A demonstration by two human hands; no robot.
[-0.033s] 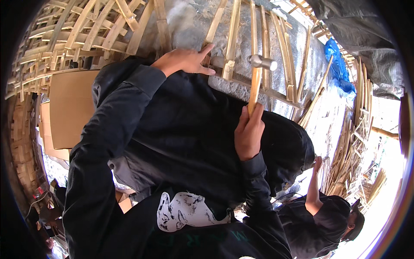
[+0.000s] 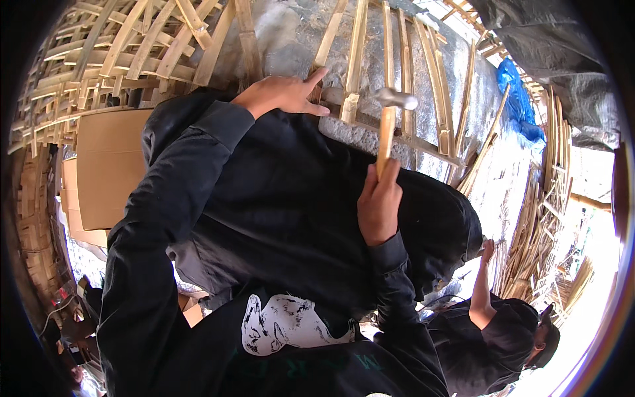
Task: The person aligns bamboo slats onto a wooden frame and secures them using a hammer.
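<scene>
1. Nothing has moved since the earlier frame: both hands, the hammer and the slats sit where they were.
2. Packages: a plain brown cardboard box (image 2: 109, 165) stands at far left, flat-faced and square-edged, no label legible. A second cardboard edge shows just below it.
3. A blue sheet (image 2: 518, 99) lies crumpled at upper right, beside a grey tarp (image 2: 549, 46).
4. Right hand (image 2: 379, 205): fingers wrapped tight around the pale wooden handle of the hammer (image 2: 387, 129). Its metal head is raised, just above the slats.
5. Left hand (image 2: 281, 94): fingers spread, resting flat on a bamboo slat (image 2: 350, 59); it grips nothing.
6. Materials: the slats are split bamboo, pale, narrow and long, nailed in a rough frame over a grey stone slab (image 2: 291, 33). A woven lattice (image 2: 106, 59) of the same strips curves across the upper left.
7. Both sleeves are dark cloth; a white print shows on the dark garment (image 2: 284, 324) below.
8. Loose bamboo strips (image 2: 536, 231) are piled at right, ends fanned out.
9. A second person (image 2: 496, 331) in dark clothing works at lower right, one hand raised to that pile, well apart from the hammer.
10. Open room: narrow gaps between slats; bare slab around the hammer head.
</scene>
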